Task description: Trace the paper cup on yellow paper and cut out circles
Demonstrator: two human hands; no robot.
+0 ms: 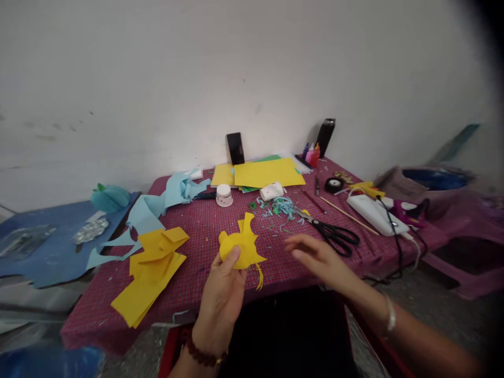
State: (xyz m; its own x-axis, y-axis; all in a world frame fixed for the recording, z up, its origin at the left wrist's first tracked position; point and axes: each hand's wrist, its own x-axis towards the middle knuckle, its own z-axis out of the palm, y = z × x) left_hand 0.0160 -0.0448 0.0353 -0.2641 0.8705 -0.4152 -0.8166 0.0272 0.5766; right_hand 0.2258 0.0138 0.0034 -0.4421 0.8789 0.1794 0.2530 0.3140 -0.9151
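Note:
My left hand is closed around a yellow paper cutout, the thumb pressed on its face. The cutout has a rounded body, jagged points on its right side and a thin yellow strand hanging below. My right hand hovers over the table's front, fingers apart and nothing in them. Black-handled scissors lie just beyond it, their blades among blue paper shreds. Folded yellow paper rests to the left of my left hand.
Light blue paper scraps trail along the table's left side. Yellow sheets, a phone and a paper cup stand or lie toward the wall. A wooden stick, black tape and a white power strip with cables occupy the right.

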